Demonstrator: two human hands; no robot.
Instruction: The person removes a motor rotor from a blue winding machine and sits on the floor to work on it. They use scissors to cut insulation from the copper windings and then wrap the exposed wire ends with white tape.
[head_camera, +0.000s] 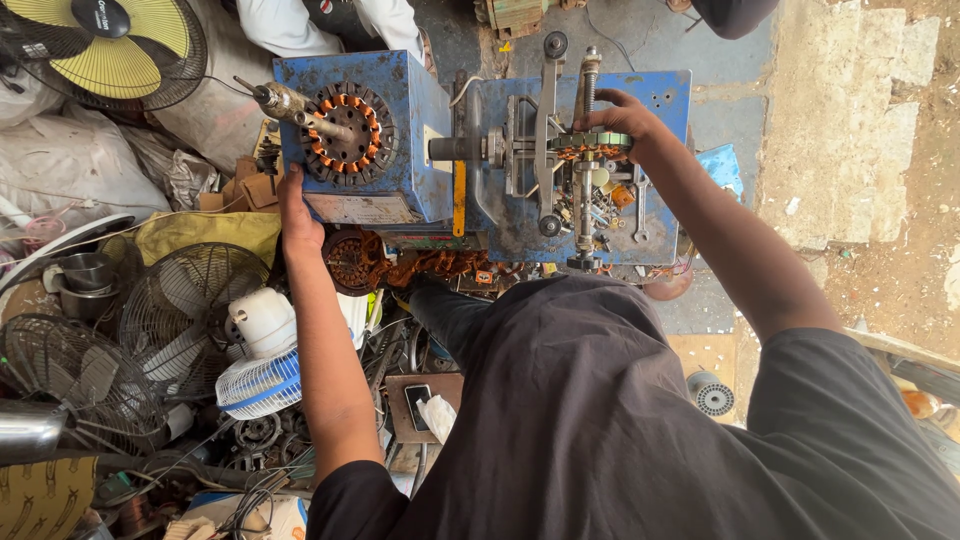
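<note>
Field notes, head view, looking straight down. Landmark: the blue winding machine (420, 150), a blue metal box with a flat blue frame joined to its far side; everything below is placed against it.

Largest first. My own dark shirt (620, 420) fills the near side below the machine. Beyond the machine's left end stands a yellow-bladed fan (110, 50) in a black cage. Near-left of the machine sits a heap of bare wire fan guards (180, 310), with a small white and blue fan (262, 375) at its edge. A second person in white clothing (300, 25) is behind the machine's top edge.

On the machine's box face, a round stator (348, 125) with orange copper windings is mounted, with a metal spindle (290, 105) poking out to its left.

My left hand (298, 215) is at the box's lower left corner, fingers laid flat against the edge, gripping nothing I can see. My right hand (625, 125) is on the frame side, fingers curled over a second wound core (590, 150) there; how tightly they close I cannot tell.

Below the machine lie loose copper coils (440, 265) and another stator. Smallest: a spanner (640, 215) lying on the frame.
</note>
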